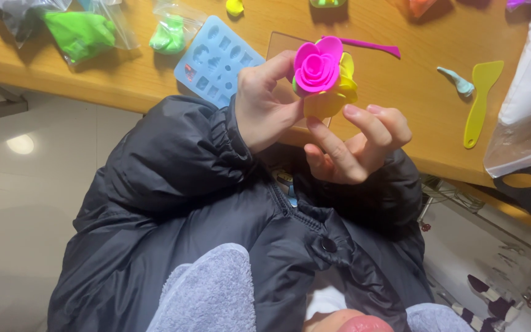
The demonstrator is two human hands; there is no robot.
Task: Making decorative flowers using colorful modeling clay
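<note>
Dark puffy jacket sleeves (173, 154) fill the foreground. Above them, both hands pinch a clay flower (322, 77), pink rose on yellow petals, held up over the desk's near edge (124, 92). Left hand (265, 104) grips its side; right hand (357, 144) supports underneath. A blue mould (216, 61) lies just behind, a yellow spatula (480, 101) toward the right edge.

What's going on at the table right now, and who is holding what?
A person in a dark puffer jacket holds a clay flower, a pink rose with yellow petals, above the wooden table's edge. The left hand pinches its side; the right hand supports it from below. A blue mould tray, a yellow plastic spatula and bagged green clay lie on the table.
</note>
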